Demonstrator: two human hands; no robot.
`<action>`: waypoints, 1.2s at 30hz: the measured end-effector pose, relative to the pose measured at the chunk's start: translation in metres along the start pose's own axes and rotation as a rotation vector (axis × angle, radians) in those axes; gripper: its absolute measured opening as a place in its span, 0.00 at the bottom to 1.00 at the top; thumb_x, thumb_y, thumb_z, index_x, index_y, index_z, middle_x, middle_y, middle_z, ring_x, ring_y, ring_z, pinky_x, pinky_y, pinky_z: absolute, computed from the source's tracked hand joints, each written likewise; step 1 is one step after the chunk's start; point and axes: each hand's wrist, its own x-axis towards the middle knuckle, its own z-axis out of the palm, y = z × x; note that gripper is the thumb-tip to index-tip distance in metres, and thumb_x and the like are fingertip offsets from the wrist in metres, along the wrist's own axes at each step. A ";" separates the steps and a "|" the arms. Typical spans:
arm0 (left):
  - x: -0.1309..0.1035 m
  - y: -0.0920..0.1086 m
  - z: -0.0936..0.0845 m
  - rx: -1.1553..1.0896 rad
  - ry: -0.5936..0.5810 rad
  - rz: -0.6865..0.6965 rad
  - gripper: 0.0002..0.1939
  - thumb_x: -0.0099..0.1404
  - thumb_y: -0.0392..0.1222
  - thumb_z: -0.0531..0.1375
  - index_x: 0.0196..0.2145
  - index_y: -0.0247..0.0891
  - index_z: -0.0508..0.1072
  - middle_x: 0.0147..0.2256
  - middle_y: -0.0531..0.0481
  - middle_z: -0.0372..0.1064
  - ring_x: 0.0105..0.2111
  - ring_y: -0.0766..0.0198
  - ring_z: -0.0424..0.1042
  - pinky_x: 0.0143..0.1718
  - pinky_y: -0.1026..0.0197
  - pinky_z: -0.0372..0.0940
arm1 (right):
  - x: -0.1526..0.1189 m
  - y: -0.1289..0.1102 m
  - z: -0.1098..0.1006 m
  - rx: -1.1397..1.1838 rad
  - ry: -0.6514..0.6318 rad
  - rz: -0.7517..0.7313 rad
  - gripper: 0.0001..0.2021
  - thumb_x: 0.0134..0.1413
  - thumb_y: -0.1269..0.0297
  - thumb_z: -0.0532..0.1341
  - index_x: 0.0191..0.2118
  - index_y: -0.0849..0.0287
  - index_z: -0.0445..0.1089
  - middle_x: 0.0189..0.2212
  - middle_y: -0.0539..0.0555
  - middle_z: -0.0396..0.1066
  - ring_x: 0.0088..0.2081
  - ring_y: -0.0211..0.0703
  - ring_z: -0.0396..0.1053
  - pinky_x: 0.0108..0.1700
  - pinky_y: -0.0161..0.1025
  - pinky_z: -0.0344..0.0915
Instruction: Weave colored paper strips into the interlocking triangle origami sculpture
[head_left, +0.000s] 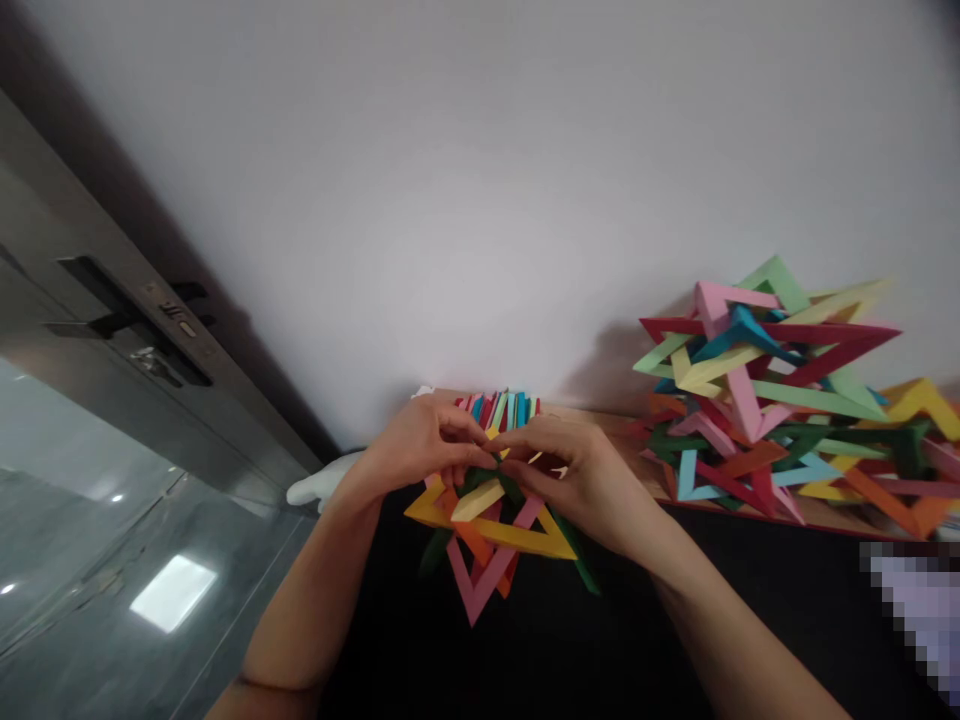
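Note:
Between my hands hangs a star of interlocked folded paper (540, 543), with yellow, pink, orange, cream and dark green parts. My left hand (424, 440) pinches its upper edge from the left, thumb and fingers closed near a dark green strip. From the right, my right hand (577, 470) grips the same upper edge, its fingertips meeting those of the left. Just behind the fingers stands a row of folded paper strips (517, 408) in pink, blue, red and pale green. The exact fold under my fingertips is partly hidden.
Finished-looking paper stars (765, 340) are piled at the right on a narrow wooden shelf (622, 430) against the white wall (450, 200). A grey door (135, 260) with a black handle stands open at the left, above a shiny tiled floor (97, 530). A white object (322, 482) sits beside my left forearm.

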 end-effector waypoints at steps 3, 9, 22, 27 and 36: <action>-0.001 0.000 0.002 -0.006 -0.008 0.006 0.10 0.53 0.43 0.66 0.31 0.33 0.79 0.16 0.54 0.68 0.17 0.70 0.68 0.19 0.70 0.63 | 0.001 -0.002 -0.003 -0.008 -0.014 -0.022 0.10 0.55 0.72 0.59 0.38 0.55 0.77 0.28 0.51 0.74 0.30 0.38 0.68 0.29 0.35 0.62; -0.009 0.003 0.006 0.072 -0.016 0.074 0.08 0.55 0.41 0.65 0.31 0.34 0.78 0.20 0.55 0.67 0.20 0.71 0.65 0.20 0.70 0.60 | 0.000 -0.004 -0.010 -0.010 -0.137 -0.033 0.12 0.57 0.72 0.58 0.43 0.53 0.75 0.34 0.52 0.73 0.34 0.38 0.68 0.33 0.36 0.64; -0.021 0.013 0.017 0.417 0.072 0.209 0.09 0.56 0.34 0.60 0.37 0.34 0.74 0.27 0.52 0.70 0.27 0.66 0.67 0.28 0.64 0.61 | 0.003 -0.002 -0.007 -0.009 -0.078 -0.092 0.03 0.55 0.73 0.62 0.33 0.59 0.73 0.27 0.49 0.71 0.30 0.35 0.65 0.31 0.34 0.61; -0.019 0.011 0.018 0.460 0.066 0.222 0.09 0.56 0.34 0.59 0.37 0.35 0.71 0.27 0.51 0.70 0.27 0.65 0.68 0.30 0.63 0.62 | 0.002 -0.005 -0.010 -0.041 -0.073 -0.123 0.05 0.56 0.73 0.61 0.31 0.59 0.71 0.27 0.49 0.69 0.30 0.35 0.64 0.32 0.34 0.60; -0.020 0.014 0.018 0.451 0.046 0.238 0.10 0.56 0.34 0.60 0.38 0.36 0.70 0.28 0.52 0.72 0.28 0.66 0.69 0.30 0.64 0.62 | -0.003 -0.002 -0.014 -0.127 -0.205 -0.160 0.07 0.58 0.70 0.61 0.41 0.56 0.74 0.38 0.54 0.71 0.38 0.41 0.68 0.38 0.38 0.64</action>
